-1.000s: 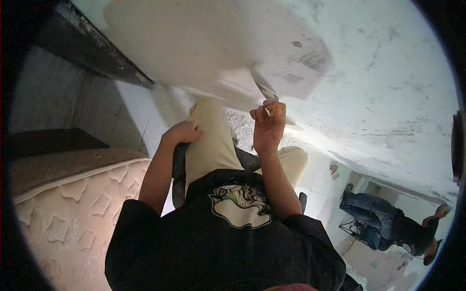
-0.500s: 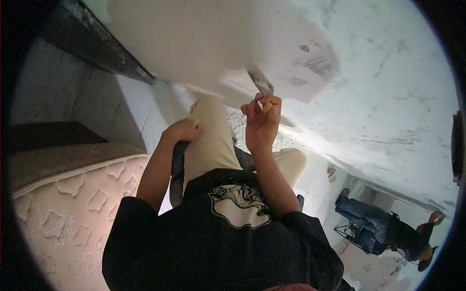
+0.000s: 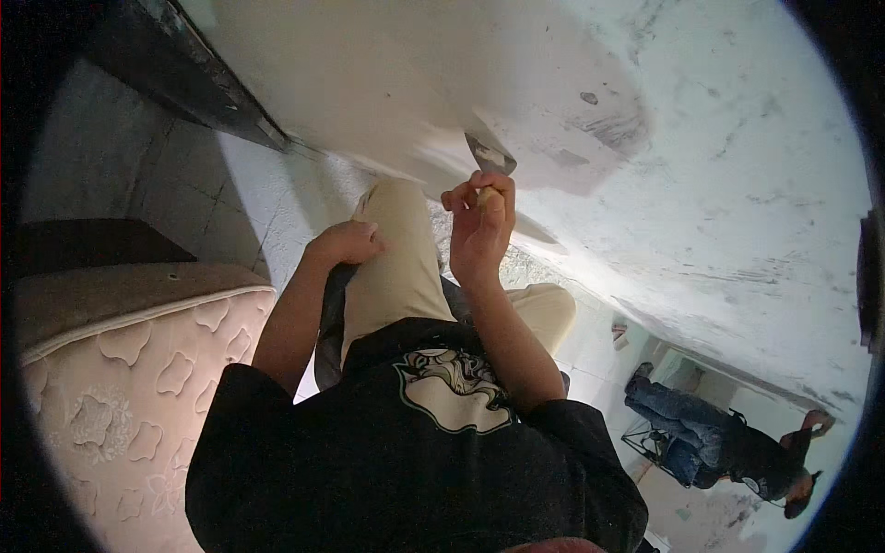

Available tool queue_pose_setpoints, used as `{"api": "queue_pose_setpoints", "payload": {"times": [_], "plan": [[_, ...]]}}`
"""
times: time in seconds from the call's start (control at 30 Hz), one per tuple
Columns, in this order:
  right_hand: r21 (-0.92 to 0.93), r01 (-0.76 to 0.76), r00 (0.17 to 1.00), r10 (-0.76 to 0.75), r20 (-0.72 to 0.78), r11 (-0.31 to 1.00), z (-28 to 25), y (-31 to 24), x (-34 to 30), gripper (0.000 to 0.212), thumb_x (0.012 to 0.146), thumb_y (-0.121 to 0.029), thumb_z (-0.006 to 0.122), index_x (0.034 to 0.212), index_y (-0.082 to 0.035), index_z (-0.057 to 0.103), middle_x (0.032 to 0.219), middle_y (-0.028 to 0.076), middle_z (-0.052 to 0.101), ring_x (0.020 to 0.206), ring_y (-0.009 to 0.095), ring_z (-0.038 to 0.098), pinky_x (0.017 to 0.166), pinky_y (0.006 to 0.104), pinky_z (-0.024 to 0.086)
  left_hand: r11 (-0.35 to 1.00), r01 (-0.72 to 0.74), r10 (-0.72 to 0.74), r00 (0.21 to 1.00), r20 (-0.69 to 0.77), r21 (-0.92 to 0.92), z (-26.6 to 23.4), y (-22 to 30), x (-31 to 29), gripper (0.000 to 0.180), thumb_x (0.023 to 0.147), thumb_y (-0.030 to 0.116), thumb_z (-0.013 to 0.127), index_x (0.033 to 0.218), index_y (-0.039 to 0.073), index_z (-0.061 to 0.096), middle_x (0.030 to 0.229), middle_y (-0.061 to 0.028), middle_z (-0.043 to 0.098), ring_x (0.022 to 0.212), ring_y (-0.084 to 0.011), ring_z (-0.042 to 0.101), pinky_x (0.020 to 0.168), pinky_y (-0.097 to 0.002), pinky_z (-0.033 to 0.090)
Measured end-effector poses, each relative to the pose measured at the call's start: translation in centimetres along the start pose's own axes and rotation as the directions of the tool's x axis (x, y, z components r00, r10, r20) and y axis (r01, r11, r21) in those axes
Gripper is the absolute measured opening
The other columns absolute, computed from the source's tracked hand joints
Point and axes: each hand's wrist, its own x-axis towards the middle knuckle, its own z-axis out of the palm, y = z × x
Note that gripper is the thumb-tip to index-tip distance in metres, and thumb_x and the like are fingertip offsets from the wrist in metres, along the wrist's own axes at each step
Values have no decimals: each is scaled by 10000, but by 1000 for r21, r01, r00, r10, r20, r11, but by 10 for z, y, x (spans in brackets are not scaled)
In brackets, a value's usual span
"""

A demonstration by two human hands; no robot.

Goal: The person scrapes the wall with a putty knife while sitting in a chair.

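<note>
My right hand [image 3: 481, 230] is raised in front of the wall, its fingers closed round the handle of a putty knife [image 3: 490, 155]. The metal blade points up and away, against or very near the wall; contact cannot be made out. A pale smear lies on the blade. Around it the wall [image 3: 415, 101] carries a broad beige-grey patch of smooth filler. My left hand [image 3: 348, 242] rests on my left thigh with its fingers curled in, and nothing shows in it.
A pink quilted mattress [image 3: 157, 396] stands at the left. Dark trim [image 3: 212, 88] edges the wall at upper left. Pale floor tiles [image 3: 249, 207] lie below. At the far right a co-worker [image 3: 728, 438] in dark clothes sits with one hand at the wall.
My right hand and the putty knife have shifted a little left and the blade has turned, showing more of its face. My left hand stays on the thigh. The whole view has shifted slightly.
</note>
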Motion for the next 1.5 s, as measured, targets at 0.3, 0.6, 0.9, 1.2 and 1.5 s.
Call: {"api": "queue_pose_setpoints", "payload": {"times": [0.3,0.6,0.9,1.2,1.5], "plan": [[-63,-45,999,46,7,997,1,-4,1,358,949,-430,437,1015,-79,445,982,29,427,676,158,403,671,341,370,1000,-12,12,1000,-6,20,-3,4,-6,583,834,467,493,1172,-6,533,1178,-239,557,1097,-339,548,936,-412,417],[-70,-29,1000,30,7,997,6,-3,5,413,923,-476,467,1012,-74,439,863,15,413,627,133,395,614,285,348,999,-32,34,998,-45,32,3,1,1,513,849,467,492,1062,4,552,1035,-239,606,976,-367,587,842,-434,448],[9,-70,995,70,-70,998,16,-1,5,404,927,-473,463,1019,-80,438,914,24,396,602,137,389,600,297,348,999,-15,14,1000,18,37,-2,2,0,579,845,483,470,1164,3,532,1163,-224,571,1080,-345,554,933,-419,416],[-2,-119,990,119,-72,993,14,2,2,202,947,-286,403,997,-95,444,977,41,437,574,132,385,618,298,357,1000,-28,29,995,-98,12,9,-6,4,465,842,439,506,1037,21,564,1005,-224,616,957,-361,595,825,-430,453],[0,31,996,-31,-80,1000,16,3,8,326,910,-373,510,996,-65,448,798,22,432,561,95,424,512,229,318,1000,-20,19,999,26,12,-4,3,-2,536,844,437,462,1150,3,531,1150,-236,571,1076,-350,556,929,-413,421]]}}
